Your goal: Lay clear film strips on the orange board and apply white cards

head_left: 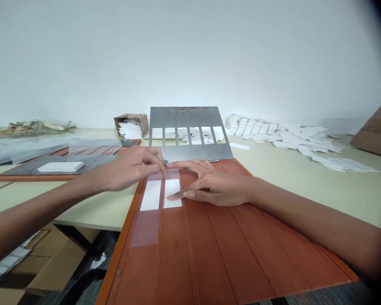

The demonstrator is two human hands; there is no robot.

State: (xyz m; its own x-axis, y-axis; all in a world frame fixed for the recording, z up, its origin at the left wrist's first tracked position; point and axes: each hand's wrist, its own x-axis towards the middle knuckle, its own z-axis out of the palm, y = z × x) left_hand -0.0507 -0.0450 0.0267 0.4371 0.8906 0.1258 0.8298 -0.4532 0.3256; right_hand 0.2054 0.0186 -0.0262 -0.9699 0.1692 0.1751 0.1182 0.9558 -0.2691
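A red-brown grooved board (228, 250) lies in front of me. In its leftmost channel a white card (151, 195) lies with a translucent film strip (145, 228) showing below it. In the channel beside it lies a second white card (172, 186), with film visible at its upper end. My right hand (212, 184) is spread over the board, its thumb and fingers around the second card, one fingertip resting on it. My left hand (138, 167) is closed, its fingertips pinched together at the film above that card. What they grip is hidden.
A hinged grey metal plate with slots (187, 116) stands raised behind the board. On the left, another board (28, 169) carries a white card stack (61, 166). Behind are a small carton (131, 126) and loose white cards (305, 140); a brown box (374, 131) stands far right.
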